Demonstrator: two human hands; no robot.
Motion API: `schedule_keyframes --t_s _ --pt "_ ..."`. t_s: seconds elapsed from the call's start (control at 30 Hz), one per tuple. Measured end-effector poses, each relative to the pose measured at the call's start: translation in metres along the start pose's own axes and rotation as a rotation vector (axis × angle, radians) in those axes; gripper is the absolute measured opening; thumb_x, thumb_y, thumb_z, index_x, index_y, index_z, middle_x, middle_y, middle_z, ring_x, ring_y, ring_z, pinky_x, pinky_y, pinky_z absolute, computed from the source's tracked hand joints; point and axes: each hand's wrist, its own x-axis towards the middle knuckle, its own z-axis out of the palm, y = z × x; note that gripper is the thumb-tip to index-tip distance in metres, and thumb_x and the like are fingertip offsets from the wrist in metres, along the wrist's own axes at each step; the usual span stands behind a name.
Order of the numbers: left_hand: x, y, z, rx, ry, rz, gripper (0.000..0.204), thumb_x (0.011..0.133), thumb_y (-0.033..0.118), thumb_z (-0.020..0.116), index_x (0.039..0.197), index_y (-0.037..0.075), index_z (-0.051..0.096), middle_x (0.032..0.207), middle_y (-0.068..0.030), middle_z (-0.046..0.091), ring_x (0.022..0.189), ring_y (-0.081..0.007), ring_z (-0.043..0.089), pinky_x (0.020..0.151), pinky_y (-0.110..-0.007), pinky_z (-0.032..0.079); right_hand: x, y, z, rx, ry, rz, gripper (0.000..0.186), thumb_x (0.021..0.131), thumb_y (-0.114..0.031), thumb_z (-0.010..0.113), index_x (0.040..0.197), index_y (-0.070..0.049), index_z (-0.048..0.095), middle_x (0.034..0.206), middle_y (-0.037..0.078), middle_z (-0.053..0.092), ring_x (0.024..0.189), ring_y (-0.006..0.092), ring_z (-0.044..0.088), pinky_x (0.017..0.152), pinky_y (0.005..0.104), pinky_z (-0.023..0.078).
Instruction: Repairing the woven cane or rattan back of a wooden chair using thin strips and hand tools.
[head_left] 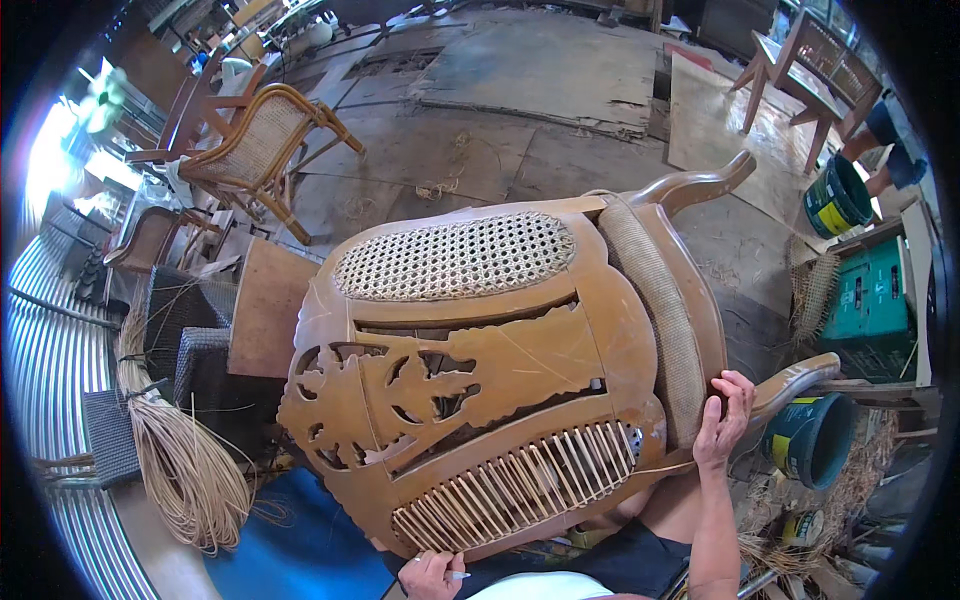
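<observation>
A brown wooden chair (480, 365) lies tipped across my lap, its carved back facing up. One long oval panel of the back holds finished open cane weave (455, 257). The nearer oval panel (520, 485) carries only parallel cane strands with gaps between them. My right hand (725, 420) grips the seat edge beside the woven seat (660, 320), fingers bent over the wood. At the near end of the strand panel, my left hand (432, 575) is closed by the frame. A small pale pointed piece sticks out of it; its kind is unclear.
To the left hang bundled cane strands (185, 460), near a brown board (270, 310). A rattan armchair (265, 150) stands far left, a wooden chair (805, 75) far right. Two dark buckets (808, 440) and a green crate (868, 305) are on the right.
</observation>
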Motion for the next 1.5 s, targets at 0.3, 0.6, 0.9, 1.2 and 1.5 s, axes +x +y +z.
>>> schedule_keyframes --t_s 0.3,0.6,0.9,1.2,1.5 --pt "0.007 -0.015 -0.004 -0.036 -0.092 0.017 0.02 0.079 0.016 0.084 0.076 0.011 0.064 0.061 -0.0076 0.057 0.05 -0.0263 0.058 0.046 -0.038 0.045 0.004 -0.003 0.005 0.023 -0.011 0.027 0.03 0.101 -0.027 0.055 0.111 0.0 0.064 0.122 0.019 0.06 0.117 0.0355 0.056 0.106 0.0484 0.04" --pt "0.0 -0.013 -0.001 -0.061 -0.091 0.03 0.021 0.078 0.016 0.085 0.079 0.01 0.065 0.062 -0.0083 0.059 0.05 -0.0271 0.06 0.046 -0.038 0.048 -0.003 -0.001 -0.001 -0.017 -0.012 0.044 0.028 0.099 -0.026 0.057 0.11 0.0 0.064 0.122 0.019 0.06 0.118 0.0354 0.055 0.107 0.0484 0.04" --pt "-0.002 -0.009 -0.002 -0.042 -0.064 -0.022 0.018 0.083 0.02 0.082 0.081 0.01 0.067 0.067 -0.0112 0.06 0.057 -0.0309 0.06 0.052 -0.042 0.047 0.002 -0.006 0.004 0.0 -0.022 0.013 0.022 0.096 -0.016 0.059 0.11 0.0 0.064 0.121 0.019 0.061 0.118 0.0364 0.055 0.107 0.0474 0.041" --pt "0.007 -0.007 -0.007 -0.062 -0.096 -0.001 0.02 0.078 0.014 0.084 0.078 0.009 0.065 0.064 -0.0102 0.061 0.052 -0.0283 0.061 0.047 -0.039 0.048 -0.001 0.0 0.003 -0.001 -0.024 0.012 0.025 0.099 -0.02 0.057 0.111 0.001 0.063 0.123 0.019 0.059 0.118 0.0356 0.055 0.107 0.0491 0.04" --pt "0.003 -0.009 -0.004 -0.062 -0.101 0.009 0.019 0.078 0.013 0.083 0.076 0.009 0.065 0.062 -0.0088 0.06 0.051 -0.0271 0.06 0.046 -0.038 0.047 0.002 -0.004 0.001 -0.021 0.005 0.013 0.023 0.097 -0.021 0.06 0.109 -0.001 0.064 0.122 0.018 0.06 0.116 0.0345 0.056 0.106 0.0477 0.041"
